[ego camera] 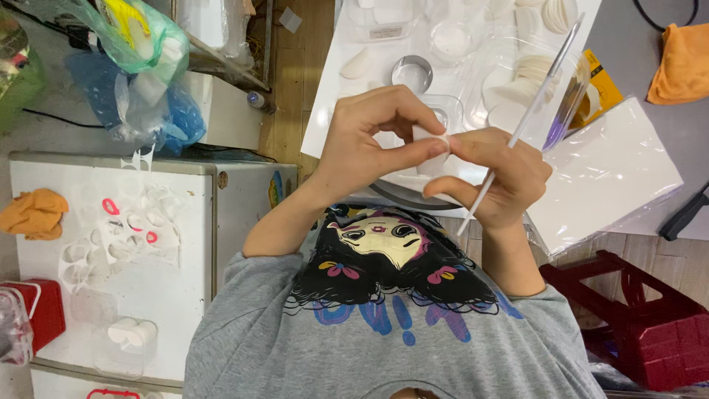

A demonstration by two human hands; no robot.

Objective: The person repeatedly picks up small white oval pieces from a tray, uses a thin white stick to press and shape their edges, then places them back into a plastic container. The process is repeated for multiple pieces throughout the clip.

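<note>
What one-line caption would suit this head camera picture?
Left hand and right hand pinch a small white piece; the right also holds a thin white stick.

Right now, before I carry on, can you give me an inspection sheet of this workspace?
Surface: white tray on a grey table.
Job's things: small white piece pinched between both hands; thin white stick in the right hand.
Clutter: white round pads, metal ring, clear bag of white sheets, orange cloth, black handle.
Hands: left hand and right hand, both closed, fingertips meeting.
Cables: black cable at the table's far edge.
Surroundings: white cabinet, blue plastic bags, red stool.
</note>
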